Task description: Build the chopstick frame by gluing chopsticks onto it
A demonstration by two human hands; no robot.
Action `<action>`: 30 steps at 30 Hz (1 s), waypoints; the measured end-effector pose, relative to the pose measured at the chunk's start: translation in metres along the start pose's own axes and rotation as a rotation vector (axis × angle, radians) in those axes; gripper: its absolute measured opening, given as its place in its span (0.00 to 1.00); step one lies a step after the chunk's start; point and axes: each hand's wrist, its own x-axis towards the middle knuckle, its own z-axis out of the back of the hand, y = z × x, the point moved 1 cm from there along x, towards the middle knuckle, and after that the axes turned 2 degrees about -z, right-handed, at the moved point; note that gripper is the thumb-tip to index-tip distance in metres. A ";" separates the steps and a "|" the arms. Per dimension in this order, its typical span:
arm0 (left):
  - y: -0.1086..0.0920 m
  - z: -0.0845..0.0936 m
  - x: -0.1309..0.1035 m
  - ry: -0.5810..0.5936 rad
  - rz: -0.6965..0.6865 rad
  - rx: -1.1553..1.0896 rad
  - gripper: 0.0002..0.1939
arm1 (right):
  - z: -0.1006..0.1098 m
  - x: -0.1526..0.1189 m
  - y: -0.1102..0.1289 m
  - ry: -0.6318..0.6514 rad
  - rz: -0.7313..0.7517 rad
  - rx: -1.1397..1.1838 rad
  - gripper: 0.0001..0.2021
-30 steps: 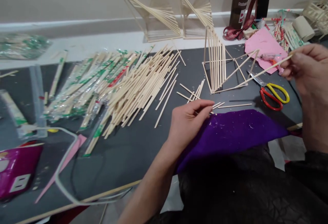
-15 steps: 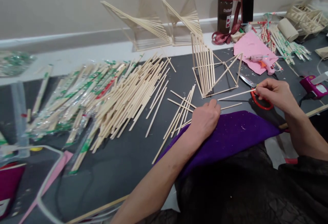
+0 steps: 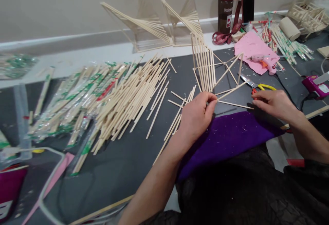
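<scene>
Pinching a thin stick: left hand engaged, right hand at the scissors

The left hand (image 3: 197,113) had its thumb and forefinger clamped on one end of a thin wooden stick (image 3: 232,90), which pointed away and to the right. Along its length the stick overlapped the near edge of an open stick frame (image 3: 204,67); contact between the two could not be determined. The frame stood on the dark grey table (image 3: 123,170), its near corner hidden behind the left hand.

The right hand (image 3: 275,105) was well apart from the left. Its fingertips met the red handle of the scissors (image 3: 254,91); whether they had closed on it could not be told. A loose stick (image 3: 233,104) lay between the hands, its right end just beside the right fingers.

A purple cloth (image 3: 235,129) lay nearest the person, below both hands. To the left was a heap of bare sticks (image 3: 133,98), with film-wrapped sticks (image 3: 74,91) beyond it. A pink glue gun (image 3: 271,68) rested partly on a pink sheet (image 3: 244,45), behind the scissors. A red-capped bottle (image 3: 225,12) stood upright by the wall.
</scene>
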 end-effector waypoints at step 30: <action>-0.009 -0.017 0.008 0.353 0.468 -1.053 0.12 | -0.012 0.053 0.054 0.160 -0.104 0.969 0.11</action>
